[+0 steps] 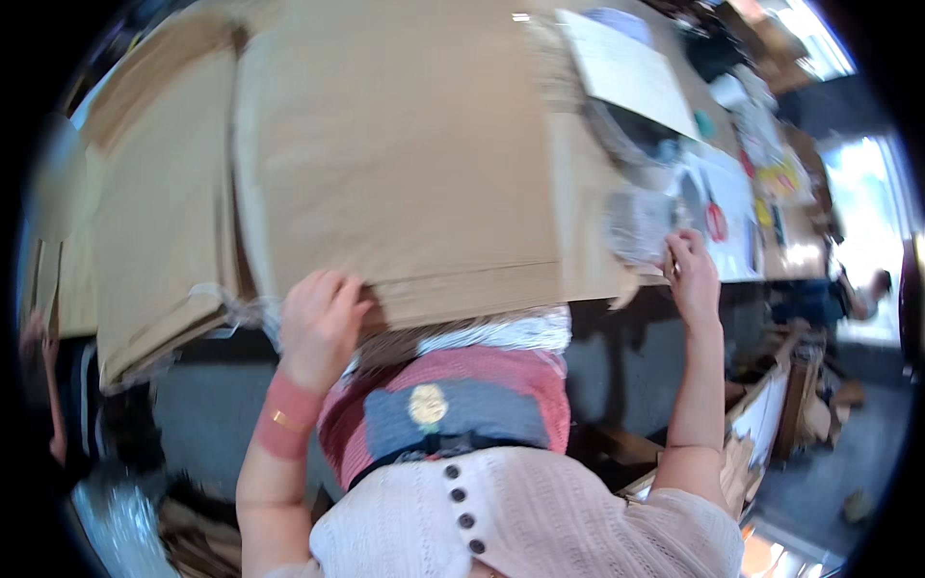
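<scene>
A large, flat brown kraft paper piece [405, 154], layered like a stack of flat bags, lies in front of me with a creased line along its near edge. My left hand [323, 323] is closed at its near left corner, fingers curled over the edge. To the right, my right hand [692, 275] has its fingers pinched together at the table's near edge; what they hold, if anything, is too small to make out. Beside it sits a clear plastic container or wrap [638, 226]. A bundle of white strings [530, 330] hangs under the paper at my waist.
Another brown paper stack [164, 212] stands at left, with white string [226, 303] at its corner. Red-handled scissors [715, 222] and a white board [631, 72] lie at right. Cardboard pieces [761, 424] lean below the table. Another person's hand [39, 337] shows far left.
</scene>
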Action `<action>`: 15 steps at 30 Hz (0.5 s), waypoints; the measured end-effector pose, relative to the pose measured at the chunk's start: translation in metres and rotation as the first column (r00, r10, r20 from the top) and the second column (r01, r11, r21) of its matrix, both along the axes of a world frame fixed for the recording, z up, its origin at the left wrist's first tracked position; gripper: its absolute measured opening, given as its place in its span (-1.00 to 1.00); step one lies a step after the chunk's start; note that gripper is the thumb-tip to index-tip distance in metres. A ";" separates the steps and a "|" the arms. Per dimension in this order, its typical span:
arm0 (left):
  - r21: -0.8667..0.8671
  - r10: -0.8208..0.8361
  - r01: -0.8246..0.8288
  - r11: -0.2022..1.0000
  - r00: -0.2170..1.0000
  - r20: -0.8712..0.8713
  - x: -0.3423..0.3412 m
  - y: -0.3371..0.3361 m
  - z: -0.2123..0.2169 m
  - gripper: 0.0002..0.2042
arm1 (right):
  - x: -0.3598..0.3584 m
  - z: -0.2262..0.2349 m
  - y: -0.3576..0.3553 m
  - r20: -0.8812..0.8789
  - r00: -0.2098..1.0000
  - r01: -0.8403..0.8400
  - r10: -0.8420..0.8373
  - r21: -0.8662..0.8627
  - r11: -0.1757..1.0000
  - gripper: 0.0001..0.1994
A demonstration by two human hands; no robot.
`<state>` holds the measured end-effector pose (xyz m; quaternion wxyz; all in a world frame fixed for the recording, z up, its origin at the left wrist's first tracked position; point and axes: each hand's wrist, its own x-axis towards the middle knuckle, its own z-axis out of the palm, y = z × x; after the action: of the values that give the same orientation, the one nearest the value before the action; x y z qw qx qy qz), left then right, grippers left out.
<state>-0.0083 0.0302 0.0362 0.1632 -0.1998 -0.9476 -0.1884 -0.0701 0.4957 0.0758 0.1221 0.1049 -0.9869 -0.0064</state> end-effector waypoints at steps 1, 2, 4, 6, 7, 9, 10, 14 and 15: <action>0.021 0.006 -0.005 1.000 0.999 -0.046 0.003 0.003 0.002 -0.72 | -0.004 0.013 0.002 -0.108 0.994 -0.001 -0.008 -0.082 0.997 -0.79; 0.024 -0.011 0.012 1.000 0.999 -0.041 0.010 0.003 0.002 -0.75 | -0.010 0.023 0.004 -0.216 0.976 -0.022 -0.015 -0.168 0.986 -0.82; 0.115 -0.104 0.096 0.989 0.993 0.058 0.031 0.015 -0.002 -0.77 | -0.025 0.046 0.006 -0.272 0.941 -0.035 -0.200 -0.668 0.743 -0.83; 0.142 -0.214 0.188 0.972 0.956 0.201 0.050 0.023 -0.014 -0.77 | -0.052 0.066 -0.006 -0.083 0.953 0.082 -0.293 -0.858 0.507 -0.77; 0.054 -0.234 0.229 0.972 0.916 0.326 0.056 0.024 -0.030 -0.78 | -0.074 0.059 0.004 -0.126 0.959 0.031 -0.255 -0.844 0.535 -0.76; -0.076 -0.184 0.242 0.967 0.877 0.445 0.060 0.017 -0.068 -0.82 | -0.123 0.033 0.027 -0.127 0.959 0.051 -0.255 -0.806 0.590 -0.74; -0.131 -0.122 0.198 0.971 0.890 0.440 0.062 0.013 -0.085 -0.84 | -0.143 0.018 0.033 -0.083 0.953 0.117 -0.290 -0.785 0.608 -0.74; -0.327 0.015 0.078 0.942 0.962 0.274 0.071 0.002 -0.124 -0.86 | -0.178 -0.006 0.027 -0.026 0.971 0.149 -0.239 -0.713 0.685 -0.78; -0.374 0.031 0.121 0.919 0.926 0.377 0.074 -0.002 -0.125 -0.88 | -0.180 -0.004 0.027 0.014 0.967 0.188 -0.255 -0.716 0.673 -0.78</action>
<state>0.0654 0.0284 -0.0889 -0.0690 -0.2106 -0.9745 -0.0341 -0.2502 0.5223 0.0722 0.1941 -0.0712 -0.9115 0.3556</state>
